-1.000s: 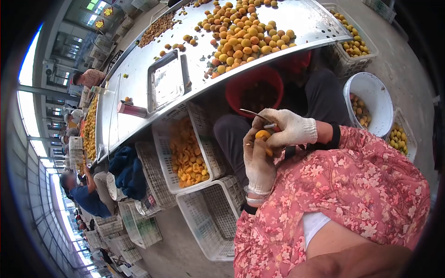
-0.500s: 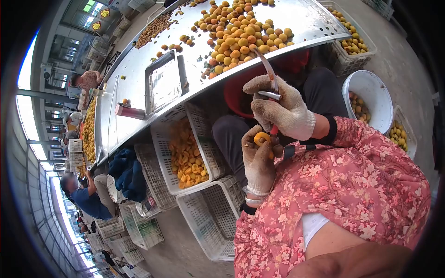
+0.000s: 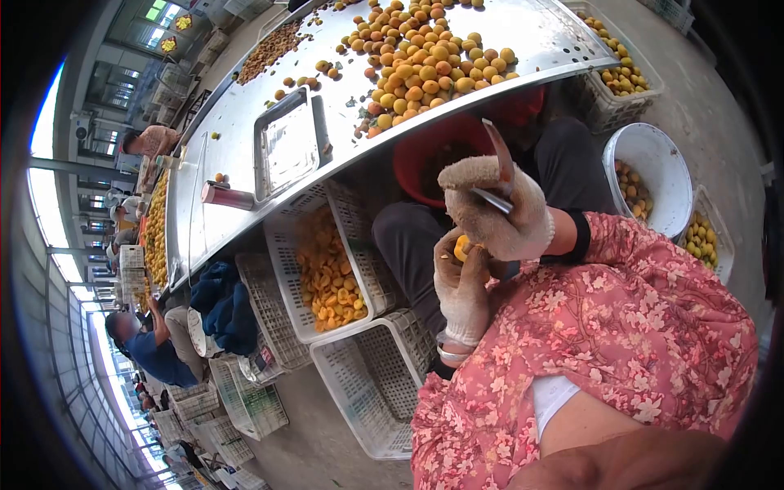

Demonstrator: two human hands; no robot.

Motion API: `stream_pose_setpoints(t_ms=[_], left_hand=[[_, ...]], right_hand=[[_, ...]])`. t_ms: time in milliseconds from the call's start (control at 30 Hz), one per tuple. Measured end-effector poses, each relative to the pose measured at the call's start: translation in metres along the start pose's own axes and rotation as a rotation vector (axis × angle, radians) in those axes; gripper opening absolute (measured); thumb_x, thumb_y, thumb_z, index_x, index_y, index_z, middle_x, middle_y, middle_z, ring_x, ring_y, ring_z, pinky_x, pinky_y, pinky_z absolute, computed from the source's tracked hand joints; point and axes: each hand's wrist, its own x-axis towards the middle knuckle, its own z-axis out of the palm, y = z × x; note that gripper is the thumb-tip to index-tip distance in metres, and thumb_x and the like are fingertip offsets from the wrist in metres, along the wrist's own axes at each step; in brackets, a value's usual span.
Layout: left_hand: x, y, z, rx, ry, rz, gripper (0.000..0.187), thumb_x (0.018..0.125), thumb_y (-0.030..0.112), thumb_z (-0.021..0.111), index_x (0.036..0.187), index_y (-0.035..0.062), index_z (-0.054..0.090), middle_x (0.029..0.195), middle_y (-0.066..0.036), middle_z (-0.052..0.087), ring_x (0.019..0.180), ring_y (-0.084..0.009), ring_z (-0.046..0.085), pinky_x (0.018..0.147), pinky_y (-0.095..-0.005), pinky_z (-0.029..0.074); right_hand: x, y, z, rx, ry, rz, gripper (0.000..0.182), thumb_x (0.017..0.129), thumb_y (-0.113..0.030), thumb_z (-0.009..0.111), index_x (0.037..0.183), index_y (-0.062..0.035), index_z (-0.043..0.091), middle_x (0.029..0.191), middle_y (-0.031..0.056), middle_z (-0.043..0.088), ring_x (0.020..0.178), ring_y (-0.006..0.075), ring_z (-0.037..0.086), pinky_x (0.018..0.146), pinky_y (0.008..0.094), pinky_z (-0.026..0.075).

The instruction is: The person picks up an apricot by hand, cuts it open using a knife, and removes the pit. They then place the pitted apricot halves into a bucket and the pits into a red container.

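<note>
My right hand [image 3: 523, 214], in a stained white knit glove, is closed around a knife with a curved blade [image 3: 501, 153] that points up and away. A shiny metal piece [image 3: 492, 200] sticks out between its fingers. Just below, my left hand [image 3: 462, 286], gloved too, grips a yellow-orange apricot [image 3: 461, 247]. Its fingers and the right hand cover much of the fruit. Both hands are close together over my lap, beside a red basin [image 3: 408, 167] under the table edge. A white crate [image 3: 282, 282] of halved apricots stands left of my knees.
Whole apricots [image 3: 420, 77] lie heaped on the metal table [image 3: 351, 122], near a steel tray [image 3: 260, 155] and a pinkish cylinder [image 3: 229, 196]. A white bucket [image 3: 674, 184] stands at the right. Another crate [image 3: 359, 392] is at lower left. A person [image 3: 159, 347] sits further left.
My right hand has come down and closer to the left hand, with the knife blade turned more upright. The apricot is now more covered.
</note>
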Motion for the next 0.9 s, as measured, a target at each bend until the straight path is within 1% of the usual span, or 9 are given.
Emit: stream_pose_setpoints(t_ms=[33, 167, 367, 433, 467, 533, 567, 633, 900], left_hand=[[0.001, -0.005, -0.002, 0.021, 0.017, 0.022, 0.037, 0.095, 0.014, 0.063, 0.127, 0.0028, 0.048, 0.103, -0.005, 0.060, 0.086, -0.0090, 0.058, 0.072, -0.0222, 0.048], [-0.002, -0.012, -0.006, 0.047, 0.025, 0.027, 0.036, 0.096, 0.015, 0.062, 0.128, 0.0032, 0.050, 0.105, -0.003, 0.058, 0.090, -0.0068, 0.055, 0.074, -0.0198, 0.046], [-0.009, -0.008, 0.009, 0.082, 0.068, 0.059, 0.034, 0.097, 0.015, 0.061, 0.127, 0.0046, 0.050, 0.095, -0.002, 0.058, 0.074, -0.0065, 0.053, 0.064, -0.0203, 0.045], [-0.011, -0.004, 0.013, 0.148, 0.051, 0.071, 0.033, 0.096, 0.014, 0.061, 0.126, 0.0037, 0.051, 0.091, -0.002, 0.058, 0.068, -0.0071, 0.052, 0.059, -0.0214, 0.045], [-0.011, -0.004, 0.012, 0.149, 0.048, 0.070, 0.033, 0.096, 0.014, 0.061, 0.126, 0.0037, 0.051, 0.091, -0.002, 0.058, 0.068, -0.0071, 0.052, 0.059, -0.0214, 0.045], [-0.012, -0.005, 0.011, 0.233, 0.011, 0.109, 0.036, 0.094, 0.016, 0.064, 0.125, 0.0040, 0.049, 0.086, -0.005, 0.061, 0.065, -0.0099, 0.056, 0.054, -0.0227, 0.045], [-0.011, -0.005, 0.010, 0.233, 0.011, 0.106, 0.036, 0.094, 0.016, 0.064, 0.125, 0.0040, 0.049, 0.086, -0.005, 0.061, 0.065, -0.0099, 0.056, 0.054, -0.0227, 0.045], [-0.010, -0.006, 0.008, 0.336, 0.003, 0.112, 0.037, 0.093, 0.006, 0.058, 0.128, 0.0010, 0.049, 0.092, -0.004, 0.058, 0.069, -0.0073, 0.052, 0.061, -0.0225, 0.046], [-0.011, -0.006, 0.010, 0.465, -0.034, 0.104, 0.040, 0.089, -0.001, 0.060, 0.128, 0.0000, 0.050, 0.095, -0.005, 0.058, 0.075, -0.0074, 0.053, 0.066, -0.0225, 0.047]], right_hand=[[0.000, 0.000, 0.001, -0.074, 0.007, -0.108, 0.032, 0.090, -0.004, 0.067, 0.120, -0.0016, 0.055, 0.087, 0.0029, 0.060, 0.074, 0.0064, 0.058, 0.064, 0.0233, 0.048], [-0.001, -0.003, 0.004, -0.138, 0.023, -0.111, 0.031, 0.090, -0.004, 0.067, 0.118, -0.0018, 0.055, 0.089, 0.0032, 0.061, 0.076, 0.0067, 0.059, 0.066, 0.0237, 0.049], [0.000, -0.007, 0.008, 0.046, 0.060, 0.126, 0.029, 0.091, -0.004, 0.066, 0.118, -0.0029, 0.055, 0.086, 0.0009, 0.059, 0.073, 0.0037, 0.056, 0.063, 0.0210, 0.046], [0.003, -0.007, 0.008, 0.287, 0.110, 0.301, 0.021, 0.094, -0.007, 0.062, 0.114, -0.0042, 0.055, 0.079, -0.0005, 0.056, 0.063, 0.0025, 0.052, 0.055, 0.0203, 0.043], [0.006, -0.005, 0.007, 0.286, 0.114, 0.300, 0.021, 0.094, -0.007, 0.062, 0.114, -0.0042, 0.055, 0.079, -0.0005, 0.056, 0.063, 0.0025, 0.052, 0.055, 0.0203, 0.043], [0.012, -0.002, 0.007, 0.659, 0.252, 0.494, 0.013, 0.097, -0.009, 0.058, 0.109, -0.0056, 0.055, 0.072, -0.0012, 0.053, 0.052, 0.0036, 0.047, 0.046, 0.0215, 0.039], [0.013, 0.005, 0.008, 0.614, 0.281, 0.466, 0.010, 0.098, -0.011, 0.057, 0.107, -0.0066, 0.055, 0.067, -0.0017, 0.052, 0.045, 0.0060, 0.044, 0.040, 0.0241, 0.035], [0.015, 0.007, 0.007, 0.610, 0.346, 0.529, 0.010, 0.097, -0.011, 0.058, 0.106, -0.0069, 0.055, 0.065, -0.0019, 0.051, 0.045, 0.0063, 0.043, 0.040, 0.0244, 0.035], [0.007, 0.022, -0.007, 0.780, 0.464, 0.685, 0.012, 0.095, -0.013, 0.062, 0.100, -0.0098, 0.051, 0.059, -0.0010, 0.047, 0.039, 0.0106, 0.040, 0.037, 0.0285, 0.031]])
